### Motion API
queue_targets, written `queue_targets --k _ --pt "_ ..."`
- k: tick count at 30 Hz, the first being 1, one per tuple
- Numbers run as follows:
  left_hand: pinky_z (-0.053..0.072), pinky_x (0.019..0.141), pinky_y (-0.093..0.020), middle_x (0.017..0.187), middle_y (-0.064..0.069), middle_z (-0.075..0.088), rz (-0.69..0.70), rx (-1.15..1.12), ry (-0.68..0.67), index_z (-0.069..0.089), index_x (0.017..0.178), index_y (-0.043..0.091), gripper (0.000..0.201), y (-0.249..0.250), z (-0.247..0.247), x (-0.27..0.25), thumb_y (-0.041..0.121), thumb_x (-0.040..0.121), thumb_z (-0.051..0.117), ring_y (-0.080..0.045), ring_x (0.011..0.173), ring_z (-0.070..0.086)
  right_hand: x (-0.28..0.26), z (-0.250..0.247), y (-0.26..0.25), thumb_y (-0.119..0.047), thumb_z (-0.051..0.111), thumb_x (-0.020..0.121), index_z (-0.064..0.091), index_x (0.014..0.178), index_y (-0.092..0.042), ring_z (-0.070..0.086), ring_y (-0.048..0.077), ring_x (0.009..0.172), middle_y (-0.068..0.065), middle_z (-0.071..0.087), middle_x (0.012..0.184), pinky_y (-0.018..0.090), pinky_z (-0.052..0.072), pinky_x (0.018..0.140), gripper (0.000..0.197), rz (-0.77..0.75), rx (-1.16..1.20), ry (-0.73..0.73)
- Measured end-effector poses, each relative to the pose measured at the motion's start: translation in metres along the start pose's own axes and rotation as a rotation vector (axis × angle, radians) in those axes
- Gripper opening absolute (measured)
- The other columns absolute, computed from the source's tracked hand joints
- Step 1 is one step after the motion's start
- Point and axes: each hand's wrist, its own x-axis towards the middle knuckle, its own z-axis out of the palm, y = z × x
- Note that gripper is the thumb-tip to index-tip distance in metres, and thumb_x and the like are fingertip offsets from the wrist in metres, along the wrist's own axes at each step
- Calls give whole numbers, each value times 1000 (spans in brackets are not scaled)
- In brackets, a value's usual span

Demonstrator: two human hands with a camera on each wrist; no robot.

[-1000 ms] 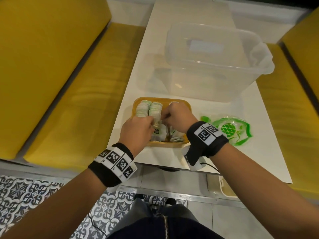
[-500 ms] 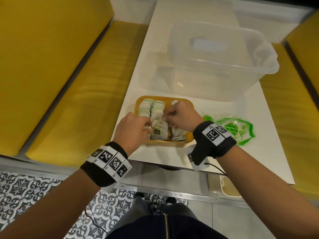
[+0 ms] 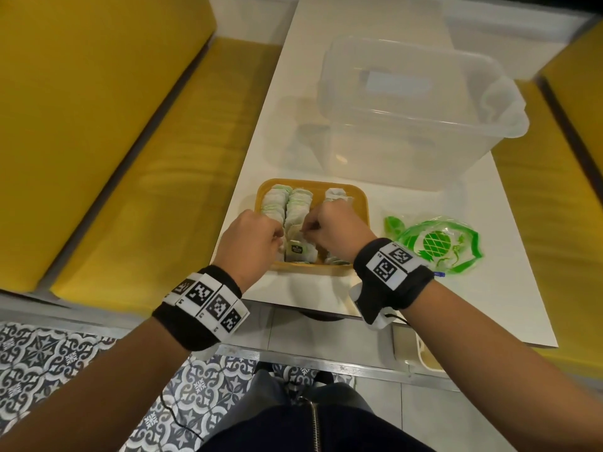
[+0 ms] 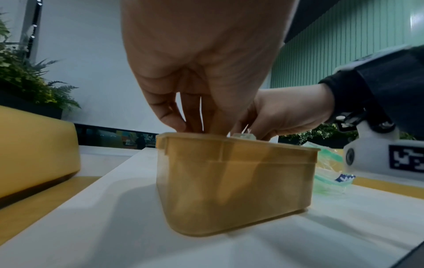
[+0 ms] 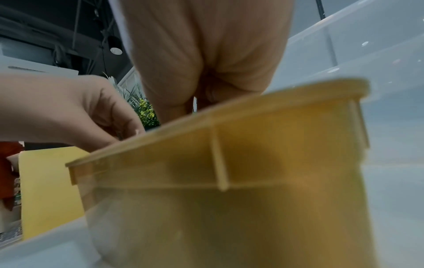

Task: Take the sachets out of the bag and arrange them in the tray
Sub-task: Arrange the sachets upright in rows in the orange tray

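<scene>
1. Tray (image 3: 360,203), under both hands: amber plastic, translucent, smooth, with a ribbed rim.
2. Sachets (image 3: 298,203), beyond the knuckles: white, matt, paper-like.
3. Bag (image 3: 434,244), right of the right hand (image 3: 332,230): clear glossy film, crinkled, green print.
4. Storage box (image 3: 408,125), beyond the hands: clear smooth plastic.
5. Table (image 3: 489,288): white, smooth, low sheen.
6. Wristbands (image 3: 391,278): black cloth.

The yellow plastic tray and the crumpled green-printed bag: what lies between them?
Only bare white table separates the yellow plastic tray from the crumpled green-printed bag, as the head view shows.
</scene>
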Motion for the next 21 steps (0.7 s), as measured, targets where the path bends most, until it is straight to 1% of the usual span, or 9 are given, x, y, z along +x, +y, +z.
queue_targets --k 3,6,9,12,14,16,17,18,21 --pt "52 77 -39 97 -10 69 -19 -113 44 72 105 17 21 7 -5 -1 16 93 55 -27 91 61 -3 -5 3 -12 66 83 77 86 -10 62 19 77 5 72 81 28 48 71 11 25 39 45" --pt "51 89 -41 110 -12 69 -62 -296 106 66 117 10 31 22 -8 3 5 95 45 -29 102 61 -4 -12 8 -9 59 84 76 85 -9 62 22 84 8 71 86 30 49 77 17 113 55 176" --pt "43 94 -38 121 -16 61 -252 -540 -81 56 126 4 33 37 -8 16 8 97 40 -32 113 55 -4 -11 6 -2 50 85 74 87 -5 61 26 84 12 69 89 33 51 77 24 198 84 191" --pt "43 100 -42 124 -13 57 -417 -778 -228 52 127 6 35 44 -4 31 19 97 39 -31 113 53 -8 -7 -1 1 43 87 72 96 -6 62 27 89 12 69 96 33 53 80 31 278 152 119" --pt "40 104 -47 130 -10 54 -471 -876 -251 51 124 8 40 42 2 37 31 94 38 -27 117 52 -10 -7 -5 1 42 89 69 108 -6 61 27 96 11 67 103 27 49 80 34 322 195 68" --pt "38 107 -48 132 -8 55 -530 -1007 -268 50 128 9 69 36 11 43 57 78 40 -26 121 52 -11 -8 -8 0 42 91 66 118 -7 60 26 100 12 66 111 23 43 79 37 335 220 46" --pt "37 109 -48 137 -8 53 -582 -1107 -291 45 137 12 89 34 12 44 68 68 42 -26 125 50 -12 -8 -8 0 41 91 65 121 -7 60 26 100 12 66 113 23 42 78 38 338 237 55" --pt "34 112 -47 145 -9 47 -623 -1187 -317 37 145 15 98 36 11 43 74 66 42 -26 131 46 -13 -10 -9 0 41 92 64 122 -8 60 25 99 12 66 114 22 42 78 39 342 259 81" --pt "23 118 -44 157 -9 26 -673 -1304 -331 17 154 17 85 42 1 40 71 90 31 -24 143 29 -22 -16 -3 -1 43 92 66 119 -9 60 26 104 11 66 115 24 44 85 36 359 267 253"
